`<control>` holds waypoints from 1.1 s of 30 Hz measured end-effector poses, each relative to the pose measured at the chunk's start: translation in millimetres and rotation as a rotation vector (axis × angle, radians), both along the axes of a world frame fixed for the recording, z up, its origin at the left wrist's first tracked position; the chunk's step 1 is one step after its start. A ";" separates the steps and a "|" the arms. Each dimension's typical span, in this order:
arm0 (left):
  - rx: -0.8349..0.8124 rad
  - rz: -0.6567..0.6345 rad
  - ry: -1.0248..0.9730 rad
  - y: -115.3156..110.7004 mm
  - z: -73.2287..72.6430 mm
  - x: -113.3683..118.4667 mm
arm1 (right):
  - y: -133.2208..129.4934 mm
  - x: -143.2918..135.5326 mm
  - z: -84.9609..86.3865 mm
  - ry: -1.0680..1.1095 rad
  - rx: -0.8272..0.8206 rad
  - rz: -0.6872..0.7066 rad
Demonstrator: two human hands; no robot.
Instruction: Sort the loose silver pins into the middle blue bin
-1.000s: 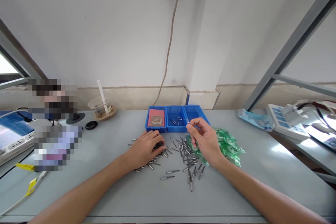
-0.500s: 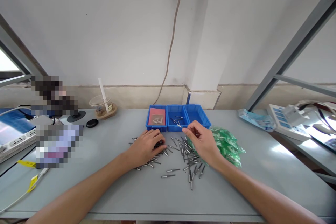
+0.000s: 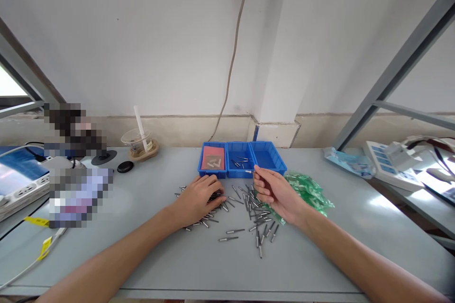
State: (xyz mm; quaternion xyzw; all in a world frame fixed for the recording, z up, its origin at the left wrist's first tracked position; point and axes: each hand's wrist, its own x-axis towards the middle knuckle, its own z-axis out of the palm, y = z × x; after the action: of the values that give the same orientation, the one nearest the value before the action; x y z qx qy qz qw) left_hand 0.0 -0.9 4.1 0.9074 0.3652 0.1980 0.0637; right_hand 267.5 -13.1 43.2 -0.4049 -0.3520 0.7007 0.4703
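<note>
Between the thumb and fingertips of my right hand (image 3: 279, 193) is a blind rivet (image 3: 249, 171), held level at the front rim of the middle blue bin (image 3: 239, 175). Several rivets lie inside that bin. My left hand (image 3: 201, 199) rests palm down, cupped over a loose heap of rivets (image 3: 204, 222), with its thumb apart from the bent fingers; what lies beneath the palm is hidden. A second heap of rivets (image 3: 253, 203) spreads between the hands and partly under the right one. Two single rivets (image 3: 228, 238) lie closer to the table's front edge.
The left blue bin (image 3: 212, 174) holds red paper and a small clear bag; a right blue bin (image 3: 268, 151) adjoins. Green plastic (image 3: 309, 191) lies beside my right forearm. A cup with a straw (image 3: 137, 139), black disc (image 3: 125, 166) and power strips (image 3: 394, 165) stand farther out.
My right hand has turned and its lower fingers have loosened, with the rivet now held more level and slightly to the right. The left hand has stayed put.
</note>
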 end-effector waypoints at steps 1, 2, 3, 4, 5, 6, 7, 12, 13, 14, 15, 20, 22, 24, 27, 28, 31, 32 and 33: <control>0.002 0.000 0.001 0.1 -0.4 0.0 | 0.1 0.0 0.0 0.009 0.015 -0.017; 0.005 -0.002 0.002 0.3 -0.7 -0.2 | 0.0 -0.3 0.0 0.010 0.038 -0.036; 0.008 -0.004 0.002 0.6 -0.9 -0.4 | -0.2 -0.6 -0.3 0.005 0.061 -0.052; 0.011 -0.005 0.003 0.8 -1.1 -0.6 | -0.3 -1.1 -0.7 -0.004 0.080 -0.065; 0.013 -0.007 0.003 1.0 -1.1 -0.8 | -0.4 -1.5 -1.2 -0.013 0.088 -0.071; 0.013 -0.007 0.002 1.1 -0.9 -0.9 | -0.5 -1.8 -1.9 -0.020 0.085 -0.069; 0.011 -0.006 0.002 1.1 -0.7 -1.0 | -0.4 -2.1 -2.7 -0.023 0.074 -0.061; 0.005 -0.005 0.000 0.6 0.4 -0.6 | -0.8 -1.1 -4.4 0.014 0.013 -0.021; 0.008 -0.007 -0.003 0.4 0.6 -0.5 | -1.1 -0.8 -3.9 0.017 0.013 -0.018; 0.011 -0.009 -0.007 0.3 0.7 -0.4 | -1.5 -0.5 -3.3 0.014 0.021 -0.019; 0.013 -0.011 -0.012 0.1 0.7 -0.3 | -1.9 -0.4 -2.6 0.001 0.038 -0.024; 0.019 -0.017 -0.023 -0.1 0.5 -0.5 | -3.5 -2.2 -1.0 -0.198 0.165 -0.056; 0.017 -0.015 -0.022 0.1 0.0 -0.7 | -3.7 -3.4 -1.6 -0.271 0.183 -0.058; 0.011 -0.011 -0.020 0.3 -0.4 -0.6 | -3.6 -4.3 -2.5 -0.302 0.179 -0.057; 0.010 -0.011 -0.021 0.3 -0.7 -0.4 | -3.2 -4.5 -3.9 -0.303 0.162 -0.060; 0.011 -0.012 -0.020 0.3 -0.7 -0.3 | -3.0 -4.3 -4.3 -0.302 0.159 -0.061; 0.009 -0.011 -0.015 0.2 -0.5 -0.4 | -2.4 -2.7 -5.3 -0.307 0.160 -0.063; 0.008 -0.010 -0.012 0.3 -0.5 -0.4 | -2.1 -2.2 -5.7 -0.312 0.168 -0.062; 0.007 -0.008 -0.009 0.4 -0.5 -0.5 | -1.7 -1.7 -6.2 -0.320 0.178 -0.060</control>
State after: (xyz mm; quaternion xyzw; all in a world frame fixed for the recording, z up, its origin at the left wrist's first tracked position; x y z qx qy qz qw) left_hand -0.5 -0.5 3.7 0.9082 0.3605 0.2032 0.0629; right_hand 265.8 -14.8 37.0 -0.4782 -0.4706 0.5792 0.4630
